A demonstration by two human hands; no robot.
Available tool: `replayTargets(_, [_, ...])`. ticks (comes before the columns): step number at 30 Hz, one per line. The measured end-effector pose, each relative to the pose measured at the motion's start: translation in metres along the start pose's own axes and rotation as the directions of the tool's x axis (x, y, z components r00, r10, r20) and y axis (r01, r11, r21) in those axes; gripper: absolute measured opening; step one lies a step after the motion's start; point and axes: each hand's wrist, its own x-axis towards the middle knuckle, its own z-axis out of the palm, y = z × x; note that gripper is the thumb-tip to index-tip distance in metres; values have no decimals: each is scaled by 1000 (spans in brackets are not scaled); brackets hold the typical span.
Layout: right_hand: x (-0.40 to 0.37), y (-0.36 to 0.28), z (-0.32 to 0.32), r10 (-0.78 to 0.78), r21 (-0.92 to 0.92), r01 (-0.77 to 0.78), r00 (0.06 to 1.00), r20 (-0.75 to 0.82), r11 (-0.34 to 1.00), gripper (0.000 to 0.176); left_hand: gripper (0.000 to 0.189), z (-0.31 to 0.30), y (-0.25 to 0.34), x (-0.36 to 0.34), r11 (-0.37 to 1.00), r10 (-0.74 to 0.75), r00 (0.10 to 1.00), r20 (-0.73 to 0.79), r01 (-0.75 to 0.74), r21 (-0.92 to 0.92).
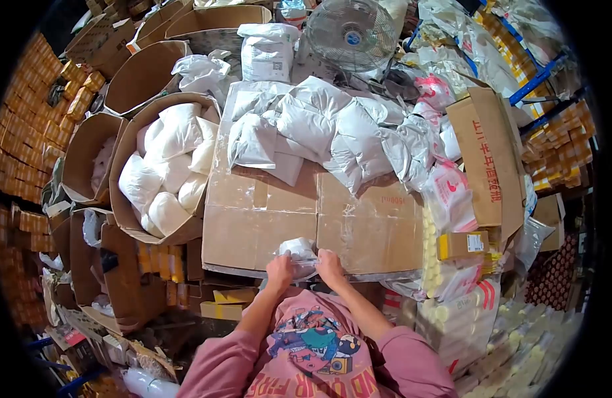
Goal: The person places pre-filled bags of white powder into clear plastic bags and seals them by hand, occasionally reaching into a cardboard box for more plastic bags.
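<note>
Cardboard worktop [266,225]: left hand [279,270] and right hand [330,265] both pinch, seemingly, one small clear bag [298,251].

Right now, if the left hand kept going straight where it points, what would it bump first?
The left hand already grips the small white bag, so that comes first. Beyond it lies the bare cardboard sheet, then probably the heap of white packets, though depth is hard to judge.
</note>
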Motion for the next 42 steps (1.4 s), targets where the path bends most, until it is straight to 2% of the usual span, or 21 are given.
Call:
replayTargets(1, [-2,-8,-9,-3,37,4,1000,-29,999,7,19,-11,1,-1,1000,-5,1000,20,5,5])
replayTargets(4, [-8,-19,-19,-29,131,35,998,-51,991,9,18,-12,-17,-14,997,6,996,-94,-13,-74])
replayTargets(5, [-6,-21,-21,-44,161,52,998,-53,986,10,14,-12,-24,-19,990,30,994,-103,-44,-135])
replayTargets(8, [-8,-25,-23,-93,232,119,989,-119,966,9,11,-35,-20,-26,984,36,995,-96,-52,-169])
replayTargets(9, [-9,-27,-22,-97,228,128,985,-139,965,8,13,-56,-5,-30,974,12,995,-97,-34,-224])
replayTargets(12, [-10,-33,-22,-105,217,144,978,-181,965,8,18,-61,1,-32,974,-4,984,-179,-37,-225])
replayTargets(15, [-11,-33,-23,-97,215,135,979,-178,967,9,13,-60,3,-32,971,-58,964,-258,-5,-237])
replayTargets(18, [-10,-26,-26,-145,306,192,975,-169,933,9,23,-56,-6,-36,969,-84,961,-262,18,-247])
replayTargets(19, [-15,-28,-31,-176,314,218,972,-156,924,9,20,-46,-18,-35,959,-146,982,-122,110,-261])
replayTargets(23, [-23,-12,-25,-213,262,240,969,-125,935,9,13,-38,-24,-41,923,-183,977,-107,134,-362])
replayTargets(26, [-26,-16,-28,-169,259,186,982,-86,948,11,14,-40,-17,-41,943,-154,981,-120,109,-313])
replayTargets(27, [-26,-19,-33,-126,211,127,992,-16,969,15,16,-43,-12,-40,948,-169,980,-102,133,-289])
replayTargets(31, [-26,-23,-26,-70,114,70,998,1,991,21,19,-55,-2,-38,952,-151,988,-29,138,-272])
replayTargets(34, [-23,-14,-3,-101,90,115,984,-145,989,15,20,-48,-6,-36,957,-158,987,-14,150,-249])
replayTargets(39, [-27,-31,-33,-94,244,99,995,-32,965,16,23,-59,-2,-31,949,-181,982,55,189,-250])
replayTargets(42, [-25,-8,-9,-30,231,37,999,-33,972,15,22,-57,-7,-32,953,-183,982,50,190,-236])
